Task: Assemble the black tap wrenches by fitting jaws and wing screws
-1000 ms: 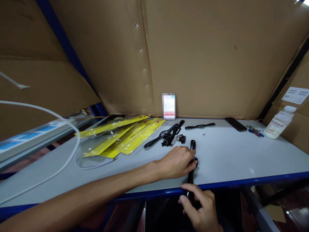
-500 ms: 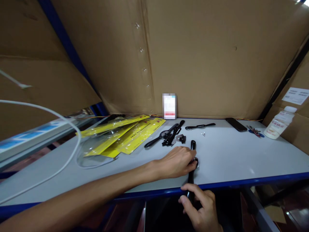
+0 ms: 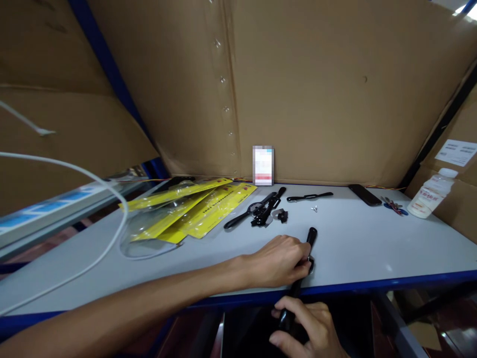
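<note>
A black spokeshave (image 3: 312, 238) is tilted across the table's front edge, its far handle over the tabletop and its near end past the edge. My left hand (image 3: 283, 259) is closed around its middle, the fingers hiding most of the centre. Lower down, my right hand (image 3: 311, 325) curls its thumb and fingers about the near handle. Beyond my left hand lies a pile of black spokeshave parts (image 3: 266, 208), with a small black piece (image 3: 283, 216) beside it. A slim black spokeshave body (image 3: 310, 197) and several small silver screws (image 3: 314, 209) lie farther back.
Yellow blister packs (image 3: 218, 211) are heaped at left, near a hanging white cable (image 3: 108, 243). A black phone (image 3: 364, 194), keys (image 3: 395, 206) and a plastic bottle (image 3: 432, 194) are at right. A lit screen (image 3: 263, 166) stands against the cardboard wall (image 3: 316, 99).
The spokeshave has tilted, its far end swinging right and its near end shifting left and down. Both hands have moved with it, keeping their hold.
</note>
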The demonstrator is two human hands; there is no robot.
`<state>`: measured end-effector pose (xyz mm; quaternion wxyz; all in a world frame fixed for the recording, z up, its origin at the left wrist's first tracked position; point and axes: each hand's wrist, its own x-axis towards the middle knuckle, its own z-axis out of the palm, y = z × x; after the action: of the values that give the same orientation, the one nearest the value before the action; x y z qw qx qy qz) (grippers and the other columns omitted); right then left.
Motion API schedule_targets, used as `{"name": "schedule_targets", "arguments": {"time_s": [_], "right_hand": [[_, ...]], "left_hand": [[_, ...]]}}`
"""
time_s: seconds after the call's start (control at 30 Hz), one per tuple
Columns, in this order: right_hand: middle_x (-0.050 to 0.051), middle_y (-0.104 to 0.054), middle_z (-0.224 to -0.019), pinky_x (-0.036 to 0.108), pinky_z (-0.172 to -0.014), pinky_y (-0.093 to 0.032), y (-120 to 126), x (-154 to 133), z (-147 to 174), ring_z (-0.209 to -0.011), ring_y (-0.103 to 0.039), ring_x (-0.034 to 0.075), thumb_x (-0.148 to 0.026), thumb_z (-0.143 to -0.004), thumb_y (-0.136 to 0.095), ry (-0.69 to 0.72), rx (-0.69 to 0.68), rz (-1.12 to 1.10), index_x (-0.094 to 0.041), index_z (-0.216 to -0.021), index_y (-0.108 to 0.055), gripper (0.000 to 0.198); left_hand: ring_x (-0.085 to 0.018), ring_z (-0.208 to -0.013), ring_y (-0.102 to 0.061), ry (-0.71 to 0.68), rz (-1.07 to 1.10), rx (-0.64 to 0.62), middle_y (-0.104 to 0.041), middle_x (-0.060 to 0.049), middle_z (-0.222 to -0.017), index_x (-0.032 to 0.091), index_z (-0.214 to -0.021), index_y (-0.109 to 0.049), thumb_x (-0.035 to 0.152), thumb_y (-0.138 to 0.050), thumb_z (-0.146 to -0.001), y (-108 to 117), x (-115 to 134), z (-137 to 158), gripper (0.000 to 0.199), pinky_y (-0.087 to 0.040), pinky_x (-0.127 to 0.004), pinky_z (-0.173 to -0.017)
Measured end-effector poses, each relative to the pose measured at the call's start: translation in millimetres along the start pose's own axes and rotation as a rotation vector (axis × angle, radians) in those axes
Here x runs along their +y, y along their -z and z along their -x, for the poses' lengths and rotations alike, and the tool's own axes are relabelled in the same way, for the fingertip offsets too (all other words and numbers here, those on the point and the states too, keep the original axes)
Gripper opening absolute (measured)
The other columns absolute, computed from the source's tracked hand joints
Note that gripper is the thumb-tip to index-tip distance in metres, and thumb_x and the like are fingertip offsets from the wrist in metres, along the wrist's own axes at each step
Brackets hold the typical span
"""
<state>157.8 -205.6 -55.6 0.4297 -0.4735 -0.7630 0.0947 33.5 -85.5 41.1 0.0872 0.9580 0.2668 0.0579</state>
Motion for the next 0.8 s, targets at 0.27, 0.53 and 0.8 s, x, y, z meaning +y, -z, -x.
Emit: {"name": "schedule_targets", "arguments": {"time_s": [0.27, 0.53, 0.8], "right_hand": [[-0.001, -0.079, -0.085, 0.013, -0.071, -0.055, 21, 5, -7, -0.065, -0.074, 0.011, -0.043, -0.101, -0.052, 0.120, 0.073, -0.009, -0.023, -0.120, -0.067, 0.031], [-0.002, -0.068, -0.058, 0.017, -0.045, -0.047, 39, 10, -12, -0.036, -0.056, 0.009, -0.039, -0.104, -0.044, -0.149, 0.064, 0.015, -0.014, -0.126, -0.068, 0.041], [0.003, -0.073, -0.063, 0.026, -0.048, -0.045, 59, 22, -22, -0.050, -0.068, 0.019, -0.045, -0.104, -0.036, -0.237, 0.043, 0.400, -0.021, -0.113, -0.075, 0.047]], "left_hand": [[-0.021, -0.071, -0.063, 0.073, -0.084, 0.086, -0.068, -0.007, -0.083, 0.017, -0.094, -0.059, 0.042, -0.050, -0.100, 7, -13, -3, 0.027, -0.040, -0.029, -0.060], [-0.030, -0.104, -0.058, 0.327, -0.393, 0.307, -0.064, -0.015, -0.108, 0.013, -0.104, -0.059, 0.025, -0.047, -0.098, 20, -63, -16, 0.017, -0.047, -0.040, -0.085], [-0.034, -0.109, -0.055, 0.437, -0.419, 0.300, -0.060, -0.019, -0.114, 0.013, -0.113, -0.059, 0.031, -0.053, -0.096, 14, -98, -18, 0.026, -0.042, -0.047, -0.092]]}}
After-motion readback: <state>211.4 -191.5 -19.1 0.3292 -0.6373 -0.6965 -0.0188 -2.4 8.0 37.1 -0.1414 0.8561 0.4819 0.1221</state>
